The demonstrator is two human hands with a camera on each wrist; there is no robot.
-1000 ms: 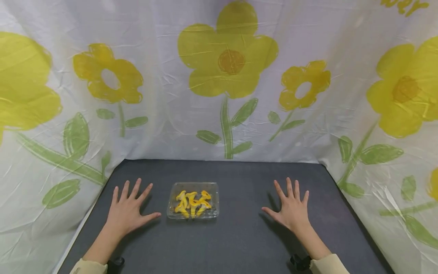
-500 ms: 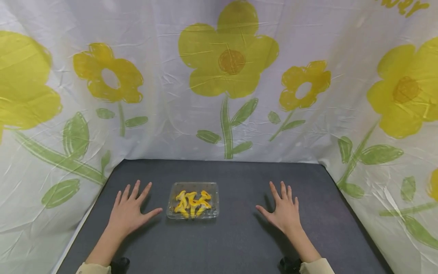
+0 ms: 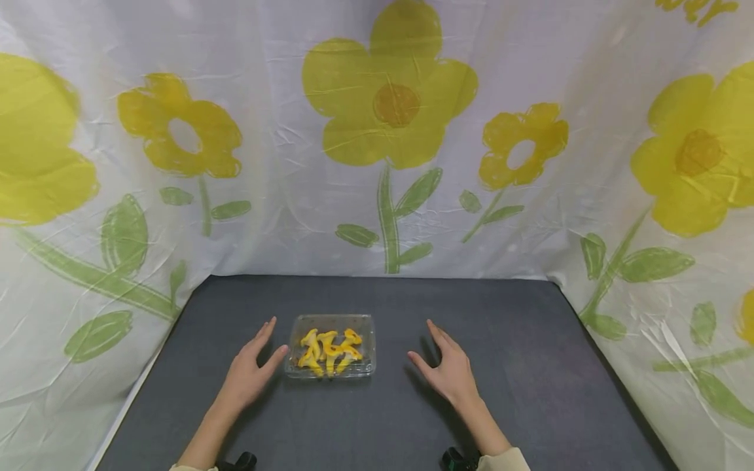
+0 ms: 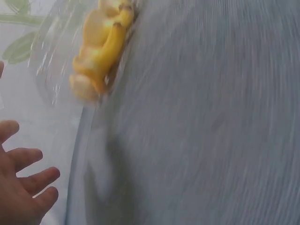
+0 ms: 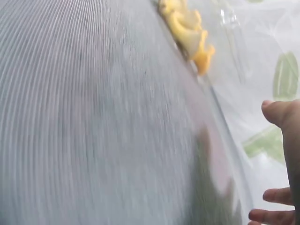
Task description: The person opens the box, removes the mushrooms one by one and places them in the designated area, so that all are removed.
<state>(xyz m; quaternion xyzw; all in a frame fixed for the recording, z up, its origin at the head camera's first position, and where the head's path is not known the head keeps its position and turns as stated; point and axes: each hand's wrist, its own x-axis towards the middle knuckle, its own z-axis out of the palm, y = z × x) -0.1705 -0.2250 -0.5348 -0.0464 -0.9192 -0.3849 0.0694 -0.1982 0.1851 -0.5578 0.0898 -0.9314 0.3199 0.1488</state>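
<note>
A clear plastic box with several yellow mushroom-like pieces inside stands on the dark table. My left hand is just left of it, fingers extended, not gripping it. To the right, across a wider gap, my right hand hangs above the table with its fingers extended and nothing in it. The left wrist view has the yellow pieces, blurred, above my spread left fingers. In the right wrist view, the yellow pieces lie up and left of my right hand.
The dark table is bordered at the back and sides by a white curtain printed with yellow flowers and green leaves. Dark wrist devices show at both wrists, the left one and the right one.
Both hands have moved inward toward the box, the right one leftward and the left one rightward. Their fingers are less spread than before. The box has stayed in place.
</note>
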